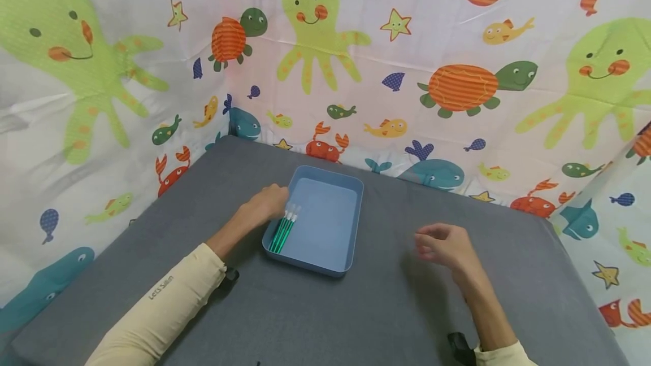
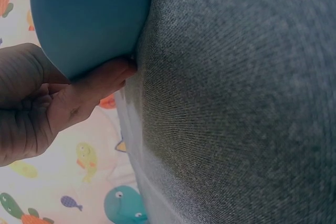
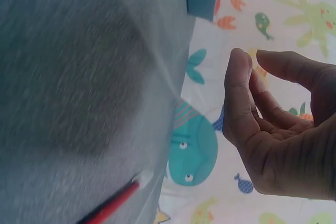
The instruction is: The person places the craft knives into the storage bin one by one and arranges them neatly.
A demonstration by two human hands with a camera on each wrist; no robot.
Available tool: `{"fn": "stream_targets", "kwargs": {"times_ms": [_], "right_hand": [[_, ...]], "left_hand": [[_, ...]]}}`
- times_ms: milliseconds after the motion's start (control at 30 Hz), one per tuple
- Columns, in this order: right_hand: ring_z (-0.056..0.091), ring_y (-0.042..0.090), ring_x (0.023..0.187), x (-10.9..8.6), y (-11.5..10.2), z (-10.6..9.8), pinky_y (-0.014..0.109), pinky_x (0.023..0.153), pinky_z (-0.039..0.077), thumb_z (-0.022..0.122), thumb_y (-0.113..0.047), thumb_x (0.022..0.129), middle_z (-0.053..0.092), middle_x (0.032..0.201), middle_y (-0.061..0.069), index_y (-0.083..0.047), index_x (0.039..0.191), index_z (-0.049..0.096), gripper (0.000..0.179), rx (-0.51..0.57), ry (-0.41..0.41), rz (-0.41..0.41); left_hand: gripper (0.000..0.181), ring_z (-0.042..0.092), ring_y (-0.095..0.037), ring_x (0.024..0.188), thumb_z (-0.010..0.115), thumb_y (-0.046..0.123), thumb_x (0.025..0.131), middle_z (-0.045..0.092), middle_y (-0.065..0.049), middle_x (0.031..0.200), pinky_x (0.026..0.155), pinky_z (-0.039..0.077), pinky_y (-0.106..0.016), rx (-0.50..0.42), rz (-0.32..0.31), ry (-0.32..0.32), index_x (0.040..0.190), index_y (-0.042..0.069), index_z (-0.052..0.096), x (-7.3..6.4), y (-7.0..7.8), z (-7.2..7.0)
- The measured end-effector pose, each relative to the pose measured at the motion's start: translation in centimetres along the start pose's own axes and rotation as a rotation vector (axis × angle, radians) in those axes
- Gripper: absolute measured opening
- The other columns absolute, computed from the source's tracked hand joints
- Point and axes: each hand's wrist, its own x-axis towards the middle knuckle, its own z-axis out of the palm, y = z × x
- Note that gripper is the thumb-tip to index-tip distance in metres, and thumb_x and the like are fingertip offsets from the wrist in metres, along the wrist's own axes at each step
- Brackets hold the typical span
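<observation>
A shallow blue tray (image 1: pixel 325 219) rests on the grey cloth. Inside, along its left wall, lie several slim green sticks with white tips (image 1: pixel 283 230), side by side. My left hand (image 1: pixel 267 203) grips the tray's left wall; in the left wrist view, fingers (image 2: pixel 102 82) lie along the outside of the blue wall and the thumb goes behind it. Right of the tray, my right hand (image 1: pixel 443 244) is held above the cloth with nothing in it. The right wrist view shows its fingers loosely bent and the thumb apart from the fingertips.
A red stick with a whitish tip (image 3: pixel 118 200) lies on the cloth in the right wrist view. The grey cloth (image 1: pixel 315 321) covers the table. A curtain printed with sea animals (image 1: pixel 356 61) hangs at the back and sides, meeting the table's far edge.
</observation>
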Motion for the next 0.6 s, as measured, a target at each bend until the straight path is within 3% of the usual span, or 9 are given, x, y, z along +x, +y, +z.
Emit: {"fn": "stream_targets", "kwargs": {"times_ms": [600], "right_hand": [[0.064, 0.019, 0.082, -0.9, 4.0, -4.2, 0.034, 0.072, 0.053, 0.064, -0.033, 0.084, 0.064, 0.097, 0.012, 0.005, 0.116, 0.054, 0.051, 0.018, -0.013, 0.13]], "left_hand": [[0.024, 0.055, -0.02, 0.069, 0.06, 0.011, 0.087, 0.053, -0.009, 0.081, 0.056, 0.045, -0.027, 0.024, 0.003, -0.001, 0.108, 0.0, 0.057, 0.1, 0.1, 0.0]]}}
